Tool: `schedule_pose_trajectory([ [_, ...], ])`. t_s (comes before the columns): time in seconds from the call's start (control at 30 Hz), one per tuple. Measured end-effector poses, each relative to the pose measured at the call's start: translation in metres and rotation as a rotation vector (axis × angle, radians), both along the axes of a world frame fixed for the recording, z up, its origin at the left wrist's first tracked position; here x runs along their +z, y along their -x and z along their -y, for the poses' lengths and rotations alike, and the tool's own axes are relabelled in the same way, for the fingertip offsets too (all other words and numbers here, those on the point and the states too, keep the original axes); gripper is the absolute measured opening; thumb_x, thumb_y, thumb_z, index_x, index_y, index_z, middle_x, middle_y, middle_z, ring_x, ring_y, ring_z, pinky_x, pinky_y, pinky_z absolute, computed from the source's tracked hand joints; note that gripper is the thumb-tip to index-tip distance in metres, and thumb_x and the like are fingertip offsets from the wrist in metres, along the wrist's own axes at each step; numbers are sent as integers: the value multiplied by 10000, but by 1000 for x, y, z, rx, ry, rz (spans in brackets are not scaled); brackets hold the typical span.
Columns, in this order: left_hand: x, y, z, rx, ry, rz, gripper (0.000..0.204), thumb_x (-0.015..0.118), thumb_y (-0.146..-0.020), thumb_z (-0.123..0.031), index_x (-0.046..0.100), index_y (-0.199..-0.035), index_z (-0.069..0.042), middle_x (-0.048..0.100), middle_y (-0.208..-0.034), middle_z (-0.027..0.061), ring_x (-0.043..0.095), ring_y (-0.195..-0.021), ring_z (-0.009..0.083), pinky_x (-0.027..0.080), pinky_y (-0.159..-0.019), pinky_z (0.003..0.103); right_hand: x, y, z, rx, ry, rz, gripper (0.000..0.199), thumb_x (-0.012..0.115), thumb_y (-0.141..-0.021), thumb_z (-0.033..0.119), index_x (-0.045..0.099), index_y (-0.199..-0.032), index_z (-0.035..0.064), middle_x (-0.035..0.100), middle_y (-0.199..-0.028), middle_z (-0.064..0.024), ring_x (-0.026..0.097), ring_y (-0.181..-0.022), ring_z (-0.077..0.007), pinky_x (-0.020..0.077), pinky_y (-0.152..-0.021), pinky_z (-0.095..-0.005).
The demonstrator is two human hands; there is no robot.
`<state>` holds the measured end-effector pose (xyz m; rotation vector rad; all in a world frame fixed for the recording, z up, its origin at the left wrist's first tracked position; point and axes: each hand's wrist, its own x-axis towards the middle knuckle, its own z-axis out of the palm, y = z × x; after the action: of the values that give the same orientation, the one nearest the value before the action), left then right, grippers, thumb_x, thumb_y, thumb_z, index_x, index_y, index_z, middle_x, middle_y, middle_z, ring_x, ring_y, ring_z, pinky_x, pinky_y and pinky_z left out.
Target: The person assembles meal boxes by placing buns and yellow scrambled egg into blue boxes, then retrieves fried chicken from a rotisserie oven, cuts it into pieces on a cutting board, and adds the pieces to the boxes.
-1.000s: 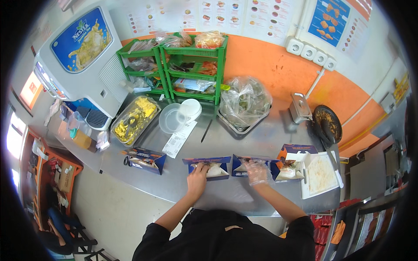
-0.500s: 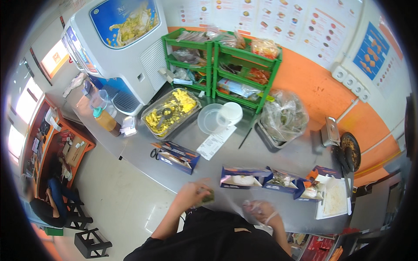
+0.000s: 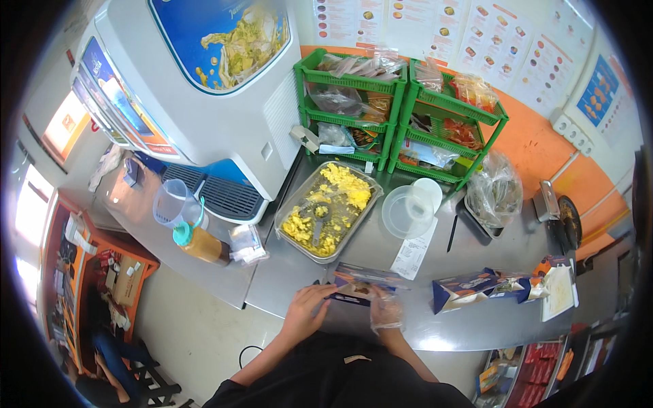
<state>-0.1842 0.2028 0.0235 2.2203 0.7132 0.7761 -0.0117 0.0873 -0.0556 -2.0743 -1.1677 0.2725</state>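
Observation:
A blue and orange cardboard box (image 3: 371, 273) with its lid flap raised stands directly in front of me. My bare left hand (image 3: 307, 311) has its fingers on the box's left end, thumb apart below. At the right end is my right hand (image 3: 387, 313) in a clear plastic glove, its fingertips curled over the box's front edge. Between the hands a small brownish filling (image 3: 361, 288) shows inside the box; the glove and front panel hide the rest. Beyond the box is a metal tray (image 3: 280, 216) of yellow scrambled egg with a dark utensil lying in it.
Similar boxes (image 3: 466, 285) stand in a row to the right, beside a white board (image 3: 559, 292). A paper receipt (image 3: 413, 253) and clear plastic tubs (image 3: 403, 216) lie behind. Green shelves (image 3: 401, 115), a drinks machine (image 3: 224, 115) and a sauce bottle (image 3: 204, 246) stand farther back and left.
My view and both hands have shifted left along the counter to the box. The greenish piece that was at my left hand no longer shows there; both hands are now at the box.

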Motion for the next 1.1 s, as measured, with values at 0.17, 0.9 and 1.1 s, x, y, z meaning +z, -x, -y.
schedule_pose_trajectory([
  [0.17,-26,30,-91,-21,-39,0,219,613,-802,-42,650,-1015,-77,630,-1053,123,569,-1010,317,436,-883,407,-21,5,-33,-115,513,184,276,459,-884,161,637,-1068,59,650,-1044,-194,608,-994,-360,478,-845,-448],
  [0.9,-79,-38,-261,265,-208,13,115,635,-820,-127,563,-890,-71,592,-991,101,590,-896,328,482,-701,428,-14,-16,-291,16,640,321,305,528,-865,284,704,-934,46,680,-943,-190,666,-868,-348,520,-734,-425],
  [1.1,-74,-31,-282,338,105,-115,78,532,-893,-117,486,-896,-53,640,-809,190,616,-771,410,467,-658,496,33,-1,-313,27,744,190,376,555,-876,376,695,-947,34,679,-984,-169,662,-898,-331,517,-774,-421],
])
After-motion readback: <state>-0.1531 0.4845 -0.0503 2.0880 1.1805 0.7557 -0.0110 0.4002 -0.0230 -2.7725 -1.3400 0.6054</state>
